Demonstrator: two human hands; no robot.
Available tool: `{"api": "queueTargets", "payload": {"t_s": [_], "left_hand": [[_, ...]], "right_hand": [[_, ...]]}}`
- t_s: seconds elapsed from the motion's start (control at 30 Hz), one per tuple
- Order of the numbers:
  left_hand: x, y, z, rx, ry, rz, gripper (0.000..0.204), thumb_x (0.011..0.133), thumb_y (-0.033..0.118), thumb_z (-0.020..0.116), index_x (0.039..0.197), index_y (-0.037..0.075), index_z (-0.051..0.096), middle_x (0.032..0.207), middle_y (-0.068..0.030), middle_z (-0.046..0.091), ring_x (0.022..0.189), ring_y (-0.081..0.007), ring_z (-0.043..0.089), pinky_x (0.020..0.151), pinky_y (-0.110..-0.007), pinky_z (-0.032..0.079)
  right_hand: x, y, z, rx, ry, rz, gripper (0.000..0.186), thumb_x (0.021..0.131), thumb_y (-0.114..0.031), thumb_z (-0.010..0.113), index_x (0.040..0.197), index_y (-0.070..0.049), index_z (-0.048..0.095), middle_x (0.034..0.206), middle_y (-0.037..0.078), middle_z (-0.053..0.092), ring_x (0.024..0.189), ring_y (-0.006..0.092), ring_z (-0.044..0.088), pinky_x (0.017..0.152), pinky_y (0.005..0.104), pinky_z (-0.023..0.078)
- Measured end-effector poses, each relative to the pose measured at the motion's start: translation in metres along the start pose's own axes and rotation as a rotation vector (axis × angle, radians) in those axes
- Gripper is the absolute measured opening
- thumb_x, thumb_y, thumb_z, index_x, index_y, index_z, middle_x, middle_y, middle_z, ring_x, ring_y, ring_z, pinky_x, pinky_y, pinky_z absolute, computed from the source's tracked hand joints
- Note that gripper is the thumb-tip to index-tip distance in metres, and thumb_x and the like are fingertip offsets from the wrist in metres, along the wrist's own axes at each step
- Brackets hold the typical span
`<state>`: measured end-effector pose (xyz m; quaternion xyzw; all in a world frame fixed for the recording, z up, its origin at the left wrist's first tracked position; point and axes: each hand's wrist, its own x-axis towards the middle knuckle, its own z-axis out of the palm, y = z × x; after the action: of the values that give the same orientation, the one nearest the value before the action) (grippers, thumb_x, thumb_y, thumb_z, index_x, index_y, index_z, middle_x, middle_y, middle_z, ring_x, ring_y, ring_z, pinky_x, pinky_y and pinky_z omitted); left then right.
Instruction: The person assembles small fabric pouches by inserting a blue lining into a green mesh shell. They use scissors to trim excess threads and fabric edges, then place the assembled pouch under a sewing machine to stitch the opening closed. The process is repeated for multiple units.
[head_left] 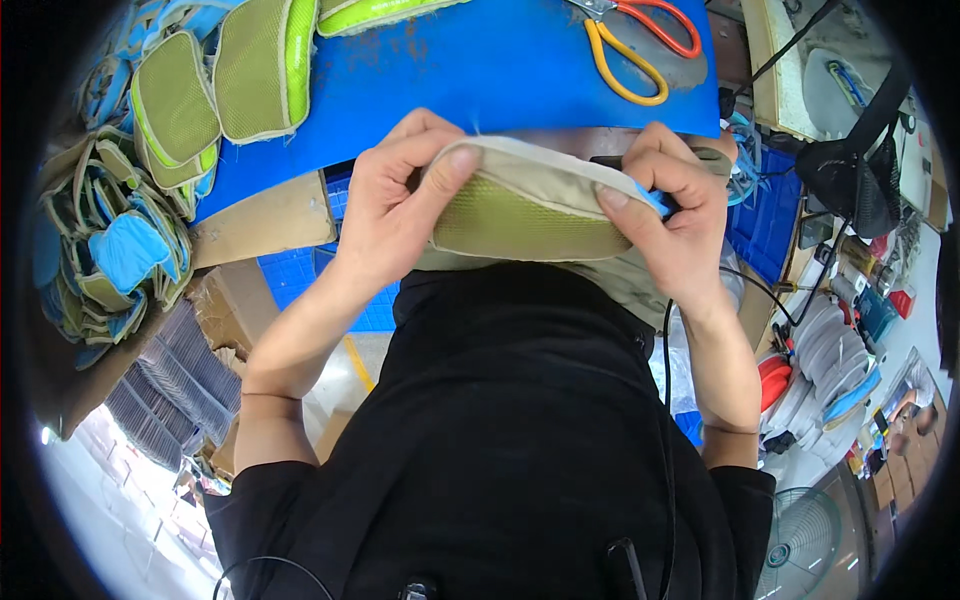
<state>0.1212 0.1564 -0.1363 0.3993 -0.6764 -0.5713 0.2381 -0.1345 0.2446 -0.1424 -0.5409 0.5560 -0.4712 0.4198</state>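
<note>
An olive mesh fabric piece with pale beige edging and a bit of light blue at its right end is stretched between both hands in front of my body. My left hand grips its left end, thumb on top and fingers curled around. My right hand pinches the other end with the thumb on the beige band and fingers bent behind. Just beyond is a blue work mat with orange and yellow handled scissors on it.
Mesh pieces with bright green edges lie at the mat's upper left. A pile of similar pieces fills a left-hand box. Below are blue crates and cardboard. At right are cables, a black hanging object and a fan.
</note>
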Motion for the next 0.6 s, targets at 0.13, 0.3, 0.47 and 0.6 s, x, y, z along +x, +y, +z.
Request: {"api": "queueTargets", "payload": {"t_s": [0.13,0.3,0.47,0.6], "left_hand": [[-0.019,-0.004,0.001,-0.895,-0.136,-0.48,0.035,0.106,0.027,0.056,0.115,-0.004,0.07,0.109,-0.0083,0.07,0.098,-0.0154,0.068,0.088,-0.029,0.053],[-0.029,-0.011,-0.007,-1.241,-0.27,-0.589,0.044,0.109,0.029,0.047,0.125,-0.008,0.063,0.122,-0.0163,0.071,0.111,-0.0215,0.07,0.098,-0.034,0.055],[-0.026,-0.016,-0.004,-1.207,-0.11,-0.688,0.042,0.108,0.029,0.049,0.121,-0.007,0.066,0.115,-0.0159,0.073,0.105,-0.0213,0.072,0.093,-0.033,0.057],[-0.02,-0.026,-0.012,-1.104,-0.17,-0.683,0.044,0.107,0.033,0.053,0.115,-0.007,0.069,0.106,-0.0128,0.074,0.095,-0.0177,0.073,0.084,-0.03,0.058]], "right_hand": [[-0.007,0.012,0.004,-0.073,0.072,0.004,0.016,0.086,-0.012,0.08,0.085,0.002,0.073,0.08,0.003,0.06,0.073,0.0124,0.054,0.066,0.0261,0.04],[-0.021,0.022,0.001,-0.004,0.064,0.212,0.018,0.094,-0.015,0.073,0.09,0.003,0.073,0.083,0.003,0.063,0.077,0.0127,0.058,0.069,0.0259,0.044],[-0.023,0.019,0.0,0.783,0.015,0.627,0.039,0.107,-0.034,0.056,0.101,0.001,0.071,0.088,0.006,0.072,0.074,0.0106,0.067,0.071,0.0231,0.053],[-0.02,0.028,-0.005,1.037,-0.047,0.715,0.043,0.107,-0.038,0.055,0.102,0.001,0.07,0.092,0.009,0.075,0.077,0.0111,0.071,0.069,0.0242,0.056]]}}
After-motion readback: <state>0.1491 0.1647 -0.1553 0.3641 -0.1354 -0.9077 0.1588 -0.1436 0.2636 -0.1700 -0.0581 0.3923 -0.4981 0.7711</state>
